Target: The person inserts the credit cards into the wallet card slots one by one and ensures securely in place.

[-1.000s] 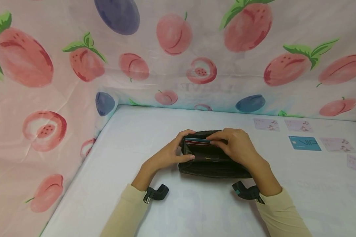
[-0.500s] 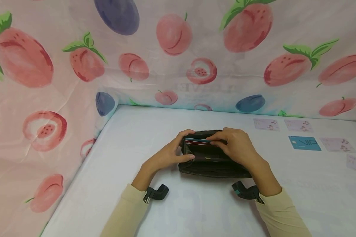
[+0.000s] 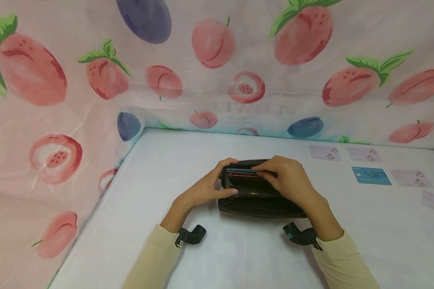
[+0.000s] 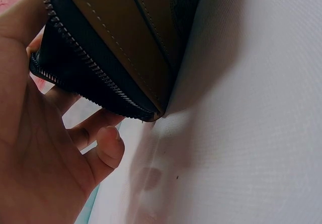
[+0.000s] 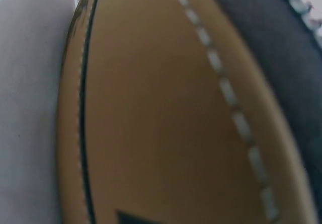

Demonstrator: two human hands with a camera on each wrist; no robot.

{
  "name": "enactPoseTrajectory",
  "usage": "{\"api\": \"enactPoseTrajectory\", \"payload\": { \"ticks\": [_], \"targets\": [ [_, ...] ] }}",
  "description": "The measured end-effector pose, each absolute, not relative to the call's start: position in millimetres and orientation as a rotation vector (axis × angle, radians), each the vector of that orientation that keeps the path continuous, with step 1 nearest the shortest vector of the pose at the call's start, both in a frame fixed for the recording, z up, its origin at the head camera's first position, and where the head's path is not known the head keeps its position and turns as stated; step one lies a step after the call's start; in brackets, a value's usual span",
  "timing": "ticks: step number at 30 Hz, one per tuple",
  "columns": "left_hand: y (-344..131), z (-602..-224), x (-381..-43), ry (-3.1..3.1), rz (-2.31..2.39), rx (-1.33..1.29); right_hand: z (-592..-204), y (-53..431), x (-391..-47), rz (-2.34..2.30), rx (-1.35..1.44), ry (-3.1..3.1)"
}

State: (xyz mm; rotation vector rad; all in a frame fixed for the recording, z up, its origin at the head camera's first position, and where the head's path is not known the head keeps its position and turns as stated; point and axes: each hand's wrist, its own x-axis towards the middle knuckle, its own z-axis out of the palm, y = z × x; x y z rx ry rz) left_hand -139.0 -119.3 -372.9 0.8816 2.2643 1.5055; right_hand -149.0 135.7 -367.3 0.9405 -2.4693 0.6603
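In the head view a dark zip-around wallet [image 3: 262, 208] stands unzipped on the white table, its mouth facing up. My left hand [image 3: 205, 189] grips its left end, thumb over the near inner edge and fingers behind. My right hand [image 3: 291, 178] reaches into the mouth and pinches a blue-edged card [image 3: 238, 170] in the rear section. A red-edged card [image 3: 235, 174] sits just in front of it. The left wrist view shows the wallet's brown stitched outside [image 4: 118, 38] and its zip teeth; the right wrist view is filled by the same brown leather [image 5: 151, 103], my right hand hidden there.
A blue VIP card [image 3: 371, 176] lies flat on the table [image 3: 159, 172] at the right. Several pale pink cards, among them one at the back [image 3: 324, 153] and one further right [image 3: 411, 178], lie around it. A fruit-print curtain [image 3: 209, 88] borders the back and left.
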Motion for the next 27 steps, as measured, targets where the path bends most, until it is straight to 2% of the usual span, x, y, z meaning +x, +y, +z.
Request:
{"api": "enactPoseTrajectory", "payload": {
  "ticks": [12,19,27],
  "targets": [
    [-119,-375,-140,2.268,1.496,0.881,-355,139,-144,0.832,1.013,-2.375],
    [-120,-404,-154,2.298,1.481,0.873,-346,146,-140,0.847,1.009,-2.341],
    [-122,-407,-154,2.332,1.464,0.879,-342,158,-138,0.811,1.007,-2.305]
  ]
}}
